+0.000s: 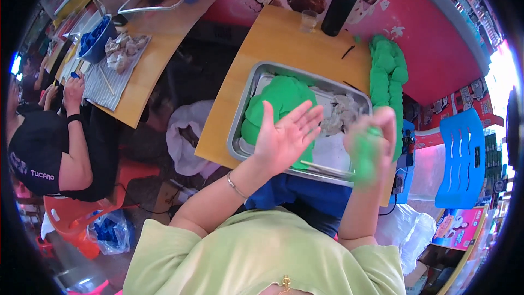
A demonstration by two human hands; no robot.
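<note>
My left hand (286, 137) is open, palm up and fingers stretched out, above the near side of a metal tray (236, 150). Beneath and beyond it in the tray is a large, smooth mass of green clay-like material (275, 98). My right hand (386, 131), smeared by motion, is closed on a small green clay-like lump (367, 155) over the tray's right edge. A thin pale stick (327, 168) lies near the tray's front edge, its right end hidden behind the lump. Crumpled greyish-white material (339, 113) sits in the tray's right part.
Rounded green lumps (386, 71) are stacked along the table's right edge. A black bottle (340, 9) and clear cup (309, 21) stand at the back. On the left, a person (49, 153) works at another table holding a blue tub (98, 38). A blue chair (461, 158) is at right.
</note>
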